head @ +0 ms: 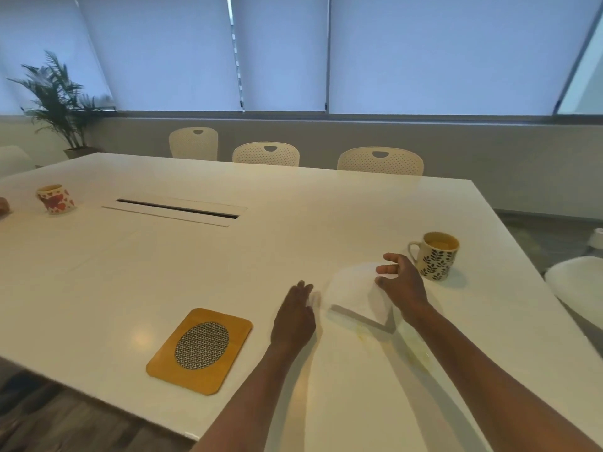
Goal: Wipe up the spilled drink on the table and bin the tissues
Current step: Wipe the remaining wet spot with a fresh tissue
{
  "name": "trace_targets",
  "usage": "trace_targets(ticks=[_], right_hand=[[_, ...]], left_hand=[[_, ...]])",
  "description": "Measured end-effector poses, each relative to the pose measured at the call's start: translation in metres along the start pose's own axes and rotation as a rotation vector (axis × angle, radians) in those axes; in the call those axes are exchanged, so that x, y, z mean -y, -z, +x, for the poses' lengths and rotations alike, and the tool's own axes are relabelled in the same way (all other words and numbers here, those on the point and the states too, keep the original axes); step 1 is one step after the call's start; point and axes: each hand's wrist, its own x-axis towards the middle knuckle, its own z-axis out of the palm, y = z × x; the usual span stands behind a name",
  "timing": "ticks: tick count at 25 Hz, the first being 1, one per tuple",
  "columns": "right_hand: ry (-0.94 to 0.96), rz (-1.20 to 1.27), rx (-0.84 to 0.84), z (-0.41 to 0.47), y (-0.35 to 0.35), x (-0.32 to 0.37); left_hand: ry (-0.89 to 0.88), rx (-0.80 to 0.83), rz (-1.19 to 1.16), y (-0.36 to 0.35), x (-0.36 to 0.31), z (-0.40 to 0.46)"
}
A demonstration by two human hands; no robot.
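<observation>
White table [228, 256] — right hand [403, 285] pinching a tissue [352, 288], left hand [295, 316] flat, fingers straight — beneath drawn blinds [424, 53].

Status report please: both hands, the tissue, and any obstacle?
Right hand pinches white tissue, lifted above yellowish spill. Left hand open beside it. Leaf-pattern mug, full, stands close behind the tissue.

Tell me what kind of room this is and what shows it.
Most likely an office meeting room. A large white table has a cable slot set into its middle, a row of matching perforated chairs lines its far side, and roller blinds cover a wide window behind them.
</observation>
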Motion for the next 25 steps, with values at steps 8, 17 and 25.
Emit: trace_targets(ticks=[8,17,25], right_hand=[[-0.097,0.007,0.045,-0.068,0.090,-0.035],[0.040,-0.755,0.050,-0.104,0.094,-0.065],[0.011,-1.016,0.162,-0.094,0.030,-0.074]], left_hand=[[-0.051,0.129,0.346,-0.007,-0.001,-0.005],[-0.011,0.194,0.335,-0.005,-0.003,-0.011],[-0.010,0.180,0.313,-0.006,-0.002,-0.012]])
